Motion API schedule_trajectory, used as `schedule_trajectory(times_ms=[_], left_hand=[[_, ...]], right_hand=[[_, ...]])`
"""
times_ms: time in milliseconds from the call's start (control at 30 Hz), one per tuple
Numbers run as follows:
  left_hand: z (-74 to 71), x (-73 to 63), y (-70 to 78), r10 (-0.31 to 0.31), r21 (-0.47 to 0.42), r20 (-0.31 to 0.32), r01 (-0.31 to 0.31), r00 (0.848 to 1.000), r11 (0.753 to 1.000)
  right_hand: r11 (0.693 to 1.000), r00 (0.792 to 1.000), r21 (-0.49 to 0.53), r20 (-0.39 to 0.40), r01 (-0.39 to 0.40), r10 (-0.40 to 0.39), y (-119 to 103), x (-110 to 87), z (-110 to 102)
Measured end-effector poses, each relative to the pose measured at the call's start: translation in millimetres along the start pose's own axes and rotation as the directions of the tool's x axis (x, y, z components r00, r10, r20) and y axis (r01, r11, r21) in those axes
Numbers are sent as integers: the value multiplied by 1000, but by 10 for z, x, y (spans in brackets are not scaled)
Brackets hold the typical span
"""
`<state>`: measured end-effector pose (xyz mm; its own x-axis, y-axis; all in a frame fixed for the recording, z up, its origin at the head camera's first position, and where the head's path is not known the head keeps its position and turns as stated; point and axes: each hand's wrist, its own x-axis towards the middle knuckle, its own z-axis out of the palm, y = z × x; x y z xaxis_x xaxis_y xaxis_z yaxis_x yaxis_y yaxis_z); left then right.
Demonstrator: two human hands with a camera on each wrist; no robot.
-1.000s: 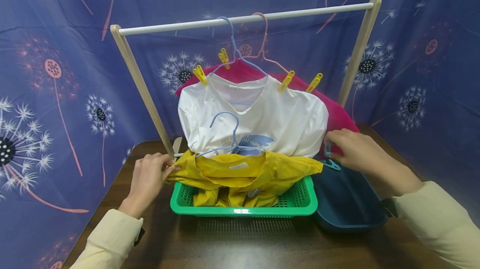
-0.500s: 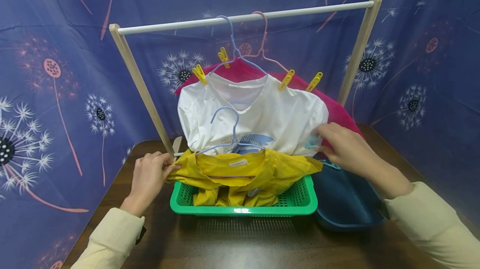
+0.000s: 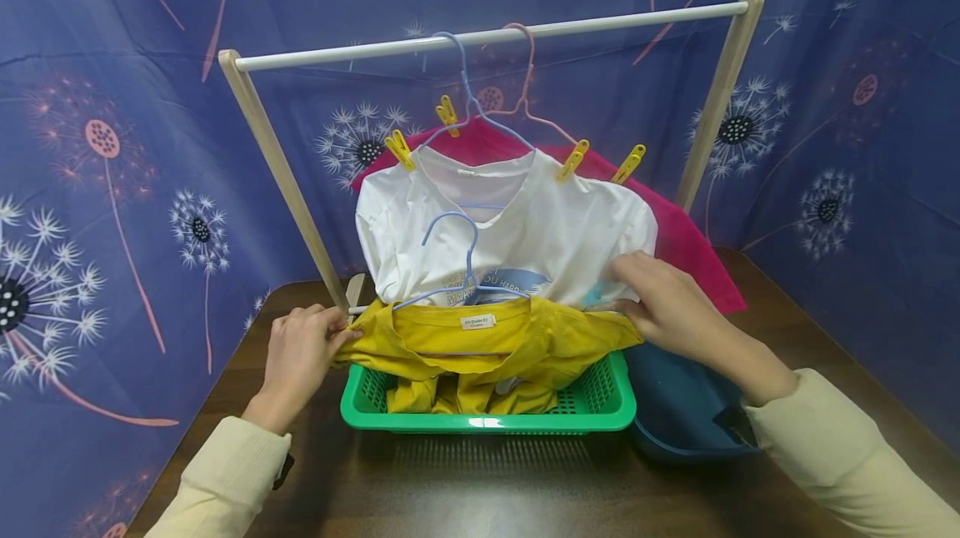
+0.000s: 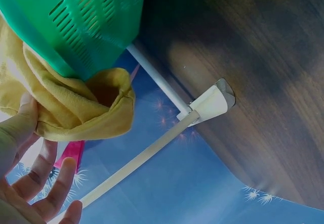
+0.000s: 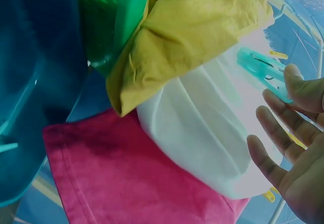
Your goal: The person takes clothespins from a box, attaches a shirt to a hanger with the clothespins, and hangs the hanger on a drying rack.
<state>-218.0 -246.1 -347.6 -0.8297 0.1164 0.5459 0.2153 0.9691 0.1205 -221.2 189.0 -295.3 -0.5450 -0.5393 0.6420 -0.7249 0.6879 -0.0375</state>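
In the head view my left hand pinches the left sleeve end of a yellow T-shirt; the left wrist view shows thumb and fingers on the yellow cloth. The shirt lies over a green basket, with a blue hanger through its neck, hook up. My right hand is above the shirt's right sleeve, holding a teal clothespin between thumb and index finger. In the right wrist view its other fingers are spread. The clothespin is apart from the yellow cloth, in front of the white shirt.
Behind, a white T-shirt and a magenta garment hang on hangers from a rack bar, with yellow clothespins at their shoulders. A dark blue bin stands right of the basket, with another teal clothespin inside.
My right hand has moved left from over the blue bin toward the yellow shirt's right sleeve, carrying the teal clothespin. The hanger hook has risen slightly. My left hand stays in place.
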Motion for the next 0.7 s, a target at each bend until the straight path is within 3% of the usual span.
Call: schedule_trajectory(times_ms=[300,700], left_hand=[[17,-7,-3,9,-9,-22,-9,1000,1000],[38,-15,-15,33,-11,-66,-34,997,999]], right_hand=[[997,999,72,-49,16,-13,-68,41,76],[989,999,145,-44,-7,13,-46,29,198]])
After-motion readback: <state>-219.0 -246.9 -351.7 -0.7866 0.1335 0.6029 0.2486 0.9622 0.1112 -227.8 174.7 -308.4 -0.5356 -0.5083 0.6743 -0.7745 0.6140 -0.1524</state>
